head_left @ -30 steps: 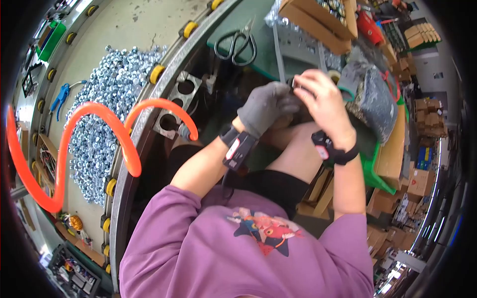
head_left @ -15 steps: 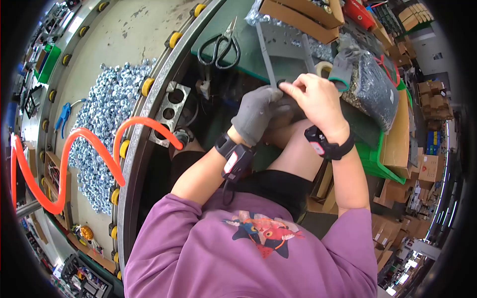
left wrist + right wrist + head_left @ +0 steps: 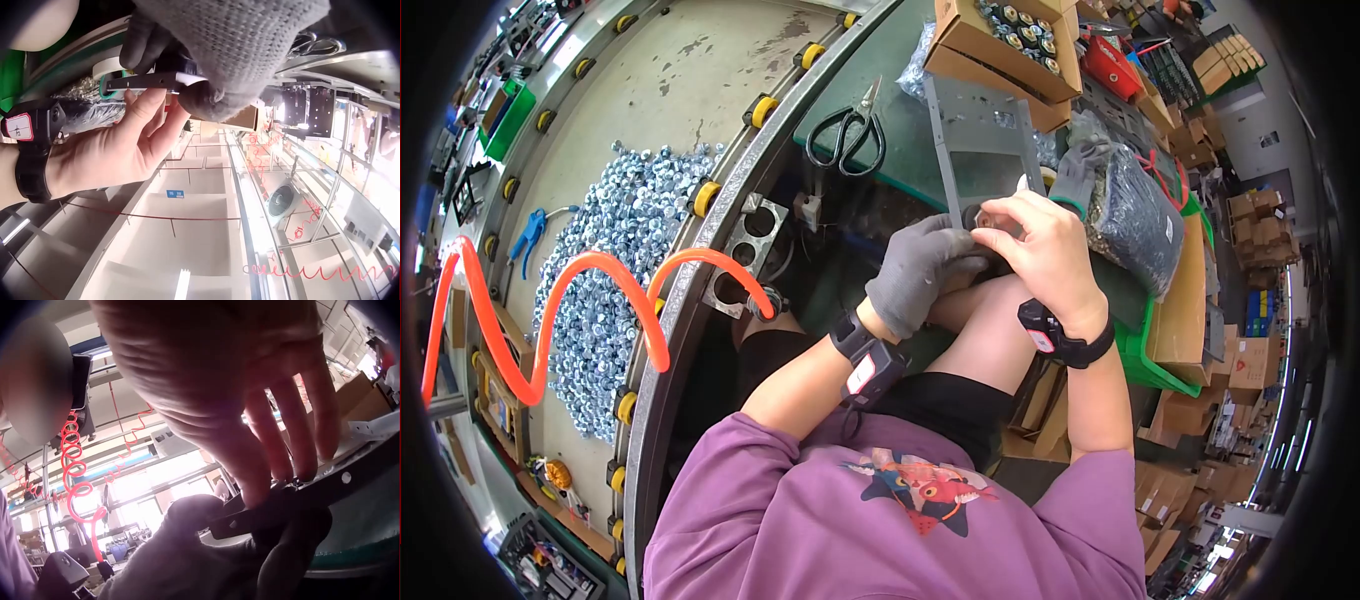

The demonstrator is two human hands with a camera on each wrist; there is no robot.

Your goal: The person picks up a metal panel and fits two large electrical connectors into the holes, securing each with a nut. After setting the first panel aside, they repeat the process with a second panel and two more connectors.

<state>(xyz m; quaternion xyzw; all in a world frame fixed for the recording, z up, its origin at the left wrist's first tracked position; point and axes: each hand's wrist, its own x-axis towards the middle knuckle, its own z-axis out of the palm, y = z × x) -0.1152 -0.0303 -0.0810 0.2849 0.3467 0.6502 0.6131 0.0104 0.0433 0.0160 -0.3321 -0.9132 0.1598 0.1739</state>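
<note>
A grey metal frame (image 3: 946,165) extends away from the person, its near end gripped by the grey-gloved left hand (image 3: 915,272). The left wrist view shows the glove (image 3: 240,50) curled round the end of the holed metal bar (image 3: 140,81). A dark round part (image 3: 972,216) sits at that end. The bare right hand (image 3: 1050,250) has its thumb and fingertips pinched at this part. In the right wrist view, the bare hand's (image 3: 212,381) fingertips meet small shiny hardware (image 3: 295,482) on the bar (image 3: 337,489), above the gloved fingers; its exact shape is hidden.
Black-handled scissors (image 3: 846,140) lie on the green mat left of the frame. Beyond is a cardboard box (image 3: 1000,60) of parts; a filled plastic bag (image 3: 1138,215) lies right. Metal pieces (image 3: 615,270) are heaped left, behind an orange coiled hose (image 3: 590,262).
The head view has shifted, showing more of the frame and the box beyond. The right fingers have moved slightly at the frame's near end and look more spread; the left hand keeps its grip.
</note>
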